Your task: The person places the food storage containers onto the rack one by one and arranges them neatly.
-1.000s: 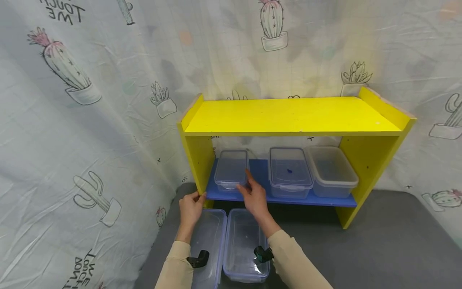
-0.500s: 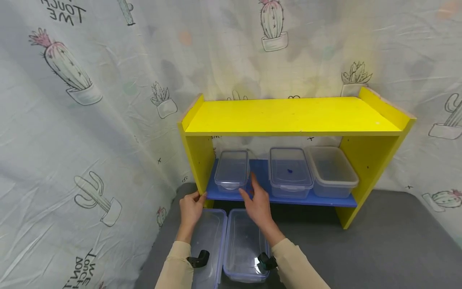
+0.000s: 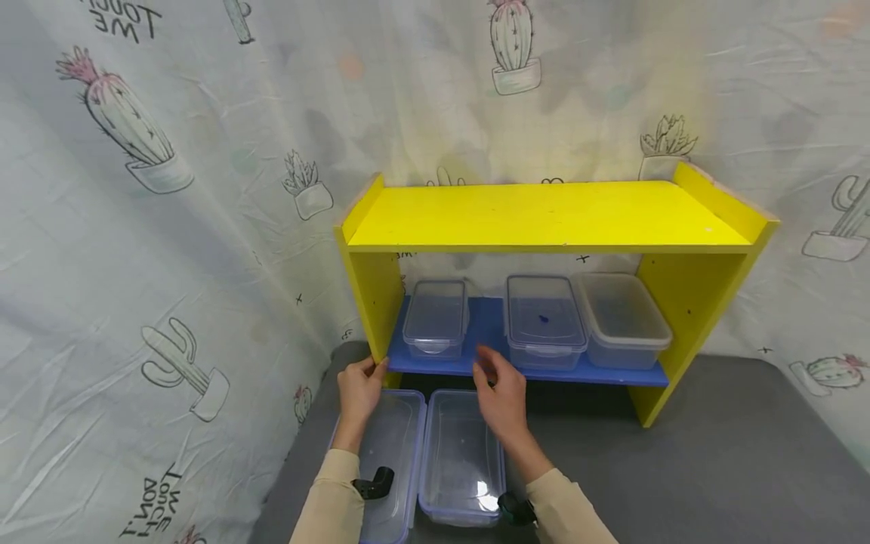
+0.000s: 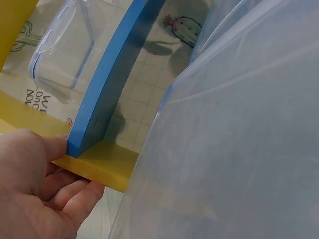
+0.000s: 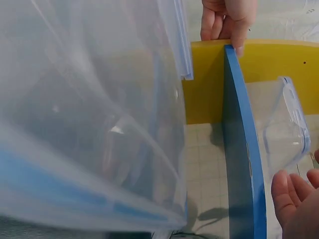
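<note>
My left hand grips the front edge of the yellow side panel at the left end of the blue shelf board. In the left wrist view its thumb lies against the board's end and the fingers are round the panel's outer side. My right hand hovers in front of the blue board with fingers loosely bent and nothing in them. Left of it, a small clear lidded food container sits on the board. In the right wrist view this hand's fingertips are near that container's front.
Farther right on the board stand a larger clear container with a small blue mark and a frosted container. Two big clear containers, one on the left and one beside it, lie below on the grey tabletop.
My right hand has drawn back from the small container's right side, moving right and toward me, and its fingers have bent more. The left hand keeps its place on the side panel.
</note>
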Demonstrator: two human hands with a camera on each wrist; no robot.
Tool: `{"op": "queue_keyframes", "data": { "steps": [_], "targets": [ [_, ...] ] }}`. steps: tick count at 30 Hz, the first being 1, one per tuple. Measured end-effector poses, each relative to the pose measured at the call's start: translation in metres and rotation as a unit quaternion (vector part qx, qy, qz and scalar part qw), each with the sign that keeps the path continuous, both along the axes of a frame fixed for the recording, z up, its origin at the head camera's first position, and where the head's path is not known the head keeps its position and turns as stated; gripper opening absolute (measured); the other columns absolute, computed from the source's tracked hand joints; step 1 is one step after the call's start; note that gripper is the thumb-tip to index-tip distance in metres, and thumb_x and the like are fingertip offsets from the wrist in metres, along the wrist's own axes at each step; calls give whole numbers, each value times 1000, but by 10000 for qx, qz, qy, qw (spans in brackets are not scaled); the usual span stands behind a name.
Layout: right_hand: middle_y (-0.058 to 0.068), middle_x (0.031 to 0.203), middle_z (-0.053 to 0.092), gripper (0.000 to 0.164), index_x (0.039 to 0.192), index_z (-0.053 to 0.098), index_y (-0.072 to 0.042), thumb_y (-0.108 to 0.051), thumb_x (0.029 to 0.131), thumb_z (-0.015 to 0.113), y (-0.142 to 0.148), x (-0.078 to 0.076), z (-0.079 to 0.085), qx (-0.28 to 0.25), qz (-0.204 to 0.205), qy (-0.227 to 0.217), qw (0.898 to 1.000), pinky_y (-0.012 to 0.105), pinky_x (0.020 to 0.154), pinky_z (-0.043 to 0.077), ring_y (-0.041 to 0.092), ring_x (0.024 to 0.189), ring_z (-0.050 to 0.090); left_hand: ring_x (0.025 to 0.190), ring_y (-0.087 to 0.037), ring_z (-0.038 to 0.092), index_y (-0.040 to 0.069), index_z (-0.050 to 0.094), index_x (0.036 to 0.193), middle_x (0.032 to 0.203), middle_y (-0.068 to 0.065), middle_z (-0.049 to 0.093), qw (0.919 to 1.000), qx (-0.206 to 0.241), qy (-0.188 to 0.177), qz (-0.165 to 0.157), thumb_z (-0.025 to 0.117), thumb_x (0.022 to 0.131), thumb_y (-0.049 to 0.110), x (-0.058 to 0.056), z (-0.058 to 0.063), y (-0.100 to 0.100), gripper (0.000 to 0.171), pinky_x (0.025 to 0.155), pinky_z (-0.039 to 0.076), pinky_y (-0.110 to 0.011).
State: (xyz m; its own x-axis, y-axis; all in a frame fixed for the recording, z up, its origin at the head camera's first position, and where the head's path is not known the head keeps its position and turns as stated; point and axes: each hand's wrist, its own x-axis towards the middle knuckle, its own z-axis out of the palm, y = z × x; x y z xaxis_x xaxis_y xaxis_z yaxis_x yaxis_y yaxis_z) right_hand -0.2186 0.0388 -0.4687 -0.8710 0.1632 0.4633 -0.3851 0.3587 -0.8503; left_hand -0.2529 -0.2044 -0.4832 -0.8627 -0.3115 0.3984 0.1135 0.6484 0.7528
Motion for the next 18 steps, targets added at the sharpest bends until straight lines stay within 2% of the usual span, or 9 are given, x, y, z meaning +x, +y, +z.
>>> {"op": "queue_keyframes", "data": {
  "steps": [3,7,11,18],
  "targets": [
    [9,100,74,23,112,70,-7,-8,90,67,4,8,-5,-154,-183,-96,9997,25,71,55,18,82,69,67,-23,70,7,78,100,79,-11,76,9999,50,-62,82,72,88,22,1,-1,-1,20,58,54,-33],
    [6,94,74,16,104,73,-10,-7,89,68,7,16,-13,-320,-338,-336,9984,20,69,52,14,78,67,68,-25,71,8,79,98,80,-12,76,9999,51,-53,133,73,87,22,2,0,-1,19,59,56,-35],
    [4,91,74,16,102,74,-10,-5,88,67,10,19,-19,-238,-438,-493,9975,20,70,52,14,79,67,67,-25,70,7,79,96,78,-12,75,10000,12,-1,85,73,88,22,3,2,-1,18,58,55,-35],
    [6,89,74,19,102,73,-6,-3,84,69,21,29,-34,98,-565,-505,9971,22,67,53,13,78,66,66,-25,69,8,79,94,76,-10,75,9999,-62,25,152,73,87,23,4,3,0,18,59,54,-36]
  ]
}}
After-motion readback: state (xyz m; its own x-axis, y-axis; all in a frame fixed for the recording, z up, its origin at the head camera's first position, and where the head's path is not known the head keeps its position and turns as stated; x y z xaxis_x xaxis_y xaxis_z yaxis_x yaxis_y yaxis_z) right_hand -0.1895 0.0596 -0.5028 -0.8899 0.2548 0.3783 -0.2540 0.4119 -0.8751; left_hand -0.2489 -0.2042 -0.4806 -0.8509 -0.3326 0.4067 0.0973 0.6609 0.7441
